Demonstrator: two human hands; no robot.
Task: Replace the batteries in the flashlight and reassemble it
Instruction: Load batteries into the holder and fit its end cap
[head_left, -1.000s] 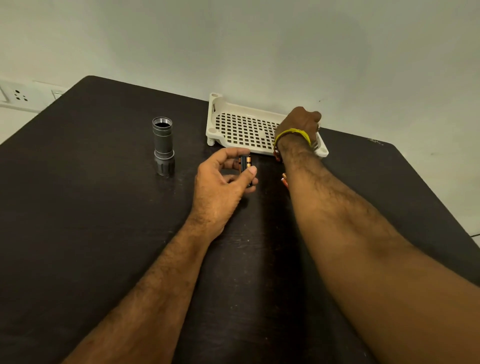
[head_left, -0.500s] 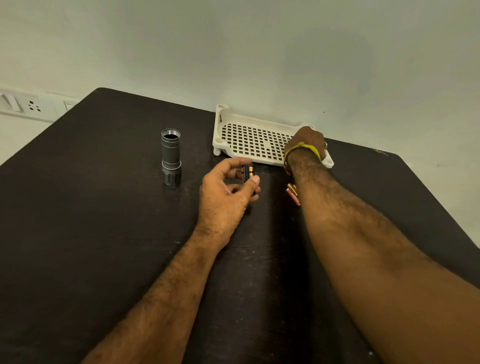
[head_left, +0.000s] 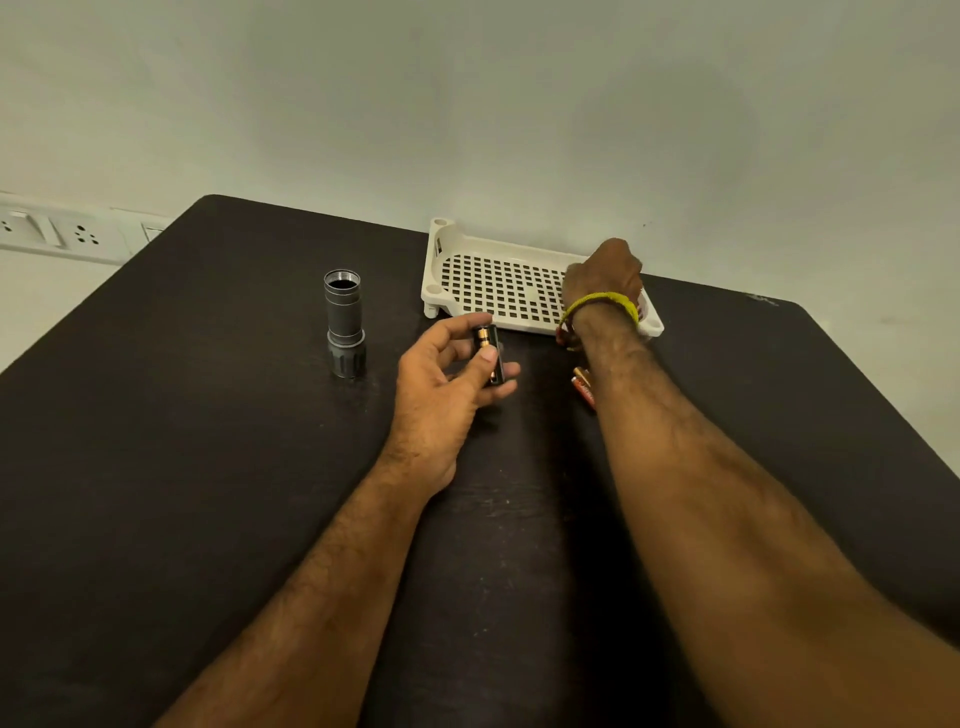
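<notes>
The grey flashlight body (head_left: 344, 327) stands upright on the dark table (head_left: 182, 441), lens end down, with its threaded open end up. My left hand (head_left: 447, 384) holds a black battery holder (head_left: 491, 353) with copper-coloured batteries in it, between thumb and fingers, right of the flashlight. My right hand (head_left: 602, 275) reaches into the right end of a white perforated tray (head_left: 498, 291); its fingers are curled and hidden from view. Loose red and gold batteries (head_left: 583, 387) lie on the table, partly hidden by my right forearm.
The tray stands at the table's far edge against a pale wall. A white socket strip (head_left: 57, 234) is on the wall at the left. A yellow band circles my right wrist.
The view has tilted down slightly. My right hand has stayed in the tray's right end and looks raised a little. My left hand still holds the battery holder, barely moved.
</notes>
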